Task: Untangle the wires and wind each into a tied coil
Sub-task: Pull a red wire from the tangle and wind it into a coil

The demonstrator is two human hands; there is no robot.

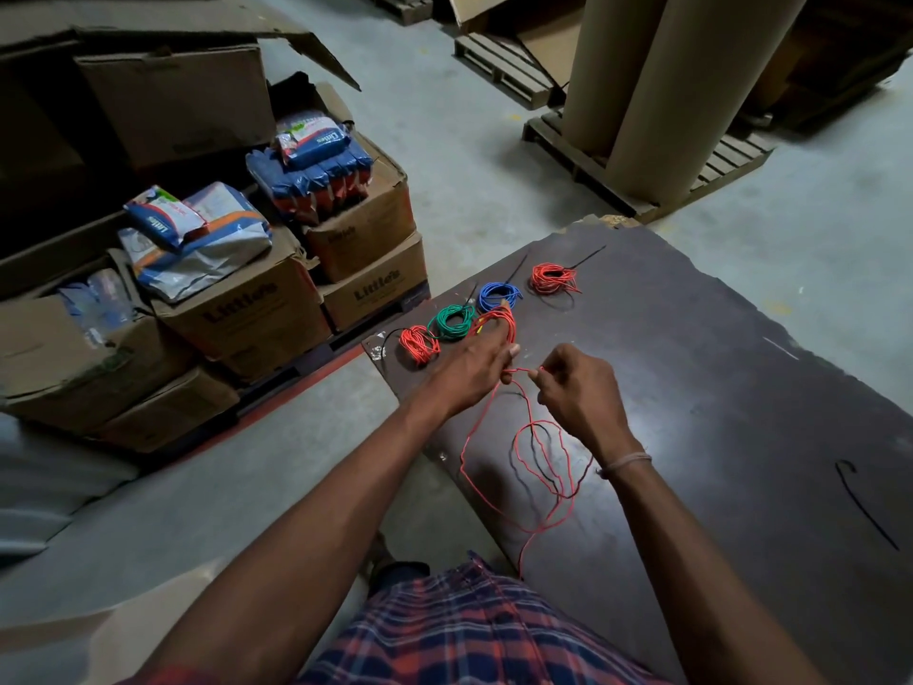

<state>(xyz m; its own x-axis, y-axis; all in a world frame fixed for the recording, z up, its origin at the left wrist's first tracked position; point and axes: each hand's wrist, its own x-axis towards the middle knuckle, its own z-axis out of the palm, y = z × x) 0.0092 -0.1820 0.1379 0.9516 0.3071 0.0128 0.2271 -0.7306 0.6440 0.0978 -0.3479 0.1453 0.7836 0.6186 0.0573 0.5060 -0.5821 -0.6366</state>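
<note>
Four finished wire coils on the dark board: two red (419, 344) (554, 278), one green (453, 322), one blue (499, 296). One loose red wire (523, 467), partly wound. One black cable tie (864, 504) lying alone at the right. Two hands: left (474, 370), right (578, 388). Two tall cardboard rolls (657, 86) on one wooden pallet (593, 175). Several stacked cardboard boxes (247, 309) at the left, exact number unclear.

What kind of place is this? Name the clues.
Probably a warehouse or stockroom: stacked brown cardboard cartons holding blue packaged goods, wooden pallets on a bare concrete floor, and tall brown cardboard rolls.
</note>
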